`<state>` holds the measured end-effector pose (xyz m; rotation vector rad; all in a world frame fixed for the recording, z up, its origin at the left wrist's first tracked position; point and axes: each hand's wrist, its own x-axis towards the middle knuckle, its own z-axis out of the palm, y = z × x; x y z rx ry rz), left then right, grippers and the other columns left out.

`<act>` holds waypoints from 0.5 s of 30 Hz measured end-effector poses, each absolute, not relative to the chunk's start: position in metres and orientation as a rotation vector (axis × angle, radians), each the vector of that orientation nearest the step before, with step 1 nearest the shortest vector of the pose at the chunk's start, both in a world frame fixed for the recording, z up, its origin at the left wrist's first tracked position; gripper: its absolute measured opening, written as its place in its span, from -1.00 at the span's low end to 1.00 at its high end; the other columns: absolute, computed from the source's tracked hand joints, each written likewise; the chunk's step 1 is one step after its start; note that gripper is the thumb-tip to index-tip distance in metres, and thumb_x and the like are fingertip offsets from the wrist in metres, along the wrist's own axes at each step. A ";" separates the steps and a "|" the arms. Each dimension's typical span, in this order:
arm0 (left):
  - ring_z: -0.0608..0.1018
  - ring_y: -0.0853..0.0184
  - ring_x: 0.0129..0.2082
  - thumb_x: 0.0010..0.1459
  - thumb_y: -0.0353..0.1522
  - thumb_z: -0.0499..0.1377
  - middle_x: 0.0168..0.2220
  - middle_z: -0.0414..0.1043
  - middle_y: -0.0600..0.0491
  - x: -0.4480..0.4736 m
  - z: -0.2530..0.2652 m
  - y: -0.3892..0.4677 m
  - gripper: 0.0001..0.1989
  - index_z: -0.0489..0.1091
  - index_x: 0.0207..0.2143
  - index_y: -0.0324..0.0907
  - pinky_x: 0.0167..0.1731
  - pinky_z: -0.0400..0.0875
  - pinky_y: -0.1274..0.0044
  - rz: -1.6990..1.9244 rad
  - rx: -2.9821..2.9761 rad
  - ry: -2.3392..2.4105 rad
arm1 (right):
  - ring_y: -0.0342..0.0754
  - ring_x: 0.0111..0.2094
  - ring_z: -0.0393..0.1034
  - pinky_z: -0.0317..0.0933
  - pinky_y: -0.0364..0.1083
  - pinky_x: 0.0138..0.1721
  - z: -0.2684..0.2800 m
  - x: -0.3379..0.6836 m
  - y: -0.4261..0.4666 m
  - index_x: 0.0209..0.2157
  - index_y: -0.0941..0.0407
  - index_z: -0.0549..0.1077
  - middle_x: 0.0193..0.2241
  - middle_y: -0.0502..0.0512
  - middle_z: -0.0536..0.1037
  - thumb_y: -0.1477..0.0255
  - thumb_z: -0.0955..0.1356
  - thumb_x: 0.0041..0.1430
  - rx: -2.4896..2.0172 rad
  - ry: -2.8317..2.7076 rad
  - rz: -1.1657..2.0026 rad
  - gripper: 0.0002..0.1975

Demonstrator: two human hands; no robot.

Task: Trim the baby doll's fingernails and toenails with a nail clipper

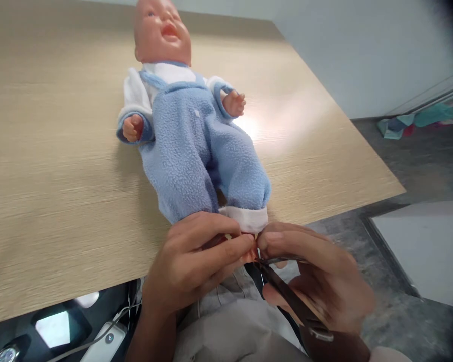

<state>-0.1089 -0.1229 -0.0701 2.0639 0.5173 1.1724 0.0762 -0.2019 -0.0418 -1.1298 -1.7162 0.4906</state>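
A baby doll [183, 136] in blue fleece overalls and a white top lies on its back, its head at the far side. My left hand [196, 259] is closed around the doll's foot [249, 255], just below the white trouser cuff [249, 218]. Most of that foot is hidden by my fingers. In my right hand [320, 266] is a dark metal nail clipper [292, 296], gripped between fingers and thumb. Its jaw end is at the doll's toes; whether it touches them I cannot tell.
The doll rests on a light wooden table [60, 151] whose near edge runs just in front of me. Below that edge at left are a white device [105, 344] with a cable and a wristwatch [8, 354]. Coloured items [426, 118] lie on the floor at right.
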 end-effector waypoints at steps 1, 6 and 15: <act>0.59 0.33 -0.26 0.28 -0.41 0.31 -0.23 0.55 0.05 -0.109 -0.070 -0.122 -0.93 0.53 -0.18 -0.12 -0.29 0.56 0.43 1.175 2.061 0.521 | 0.04 -0.07 0.57 0.46 -0.02 0.07 -0.041 0.075 -0.203 0.24 0.08 0.42 -0.04 0.08 0.64 0.37 0.51 0.24 -1.141 -1.726 0.481 -0.44; 0.60 0.33 -0.22 0.33 -0.43 0.25 -0.21 0.55 0.03 -0.108 -0.068 -0.125 -0.95 0.52 -0.18 -0.15 -0.22 0.54 0.43 1.188 2.045 0.529 | 0.01 -0.05 0.56 0.43 -0.08 0.12 -0.039 0.065 -0.201 0.21 0.16 0.45 -0.04 0.06 0.63 0.50 0.49 0.20 -1.159 -1.777 0.340 -0.47; 0.62 0.30 -0.17 0.34 -0.42 0.23 -0.19 0.58 0.02 -0.107 -0.066 -0.126 -0.95 0.50 -0.20 -0.18 -0.16 0.55 0.41 1.178 1.993 0.545 | 0.05 -0.15 0.59 0.50 0.03 0.02 -0.034 0.054 -0.198 0.17 0.07 0.46 -0.15 0.04 0.66 0.45 0.41 0.29 -1.282 -1.745 0.349 -0.58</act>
